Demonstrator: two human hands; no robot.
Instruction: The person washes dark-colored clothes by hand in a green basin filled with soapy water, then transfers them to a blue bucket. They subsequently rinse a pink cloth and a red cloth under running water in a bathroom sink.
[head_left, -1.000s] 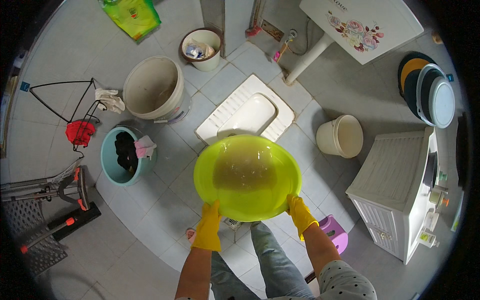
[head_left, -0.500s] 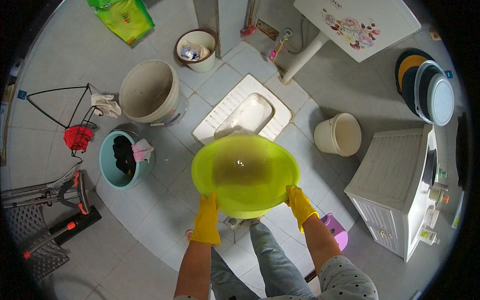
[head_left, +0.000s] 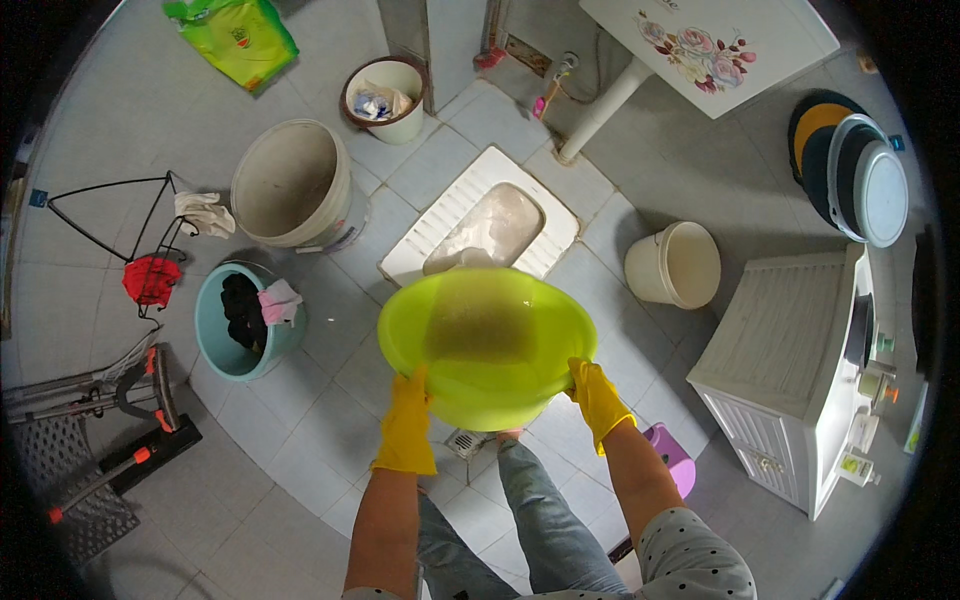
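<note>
Both my hands wear yellow rubber gloves and hold a lime-green plastic basin by its near rim. My left hand is closed on the left side of the rim, my right hand on the right side. Murky greyish water lies toward the basin's far side, and the basin tips away from me. Its far edge is over the near end of a white squat toilet, where water runs into the bowl. My fingertips are partly hidden behind the rim.
On the left stand a large whitish bucket, a turquoise bucket holding dark and pink cloths, and a small waste bin. To the right are a cream bucket, a white cabinet and a purple stool. A floor drain lies near my feet.
The water level in the basin looks lower, and more water shows in the toilet bowl. Basin and hands have shifted slightly up and left in the picture, along with the whole view.
</note>
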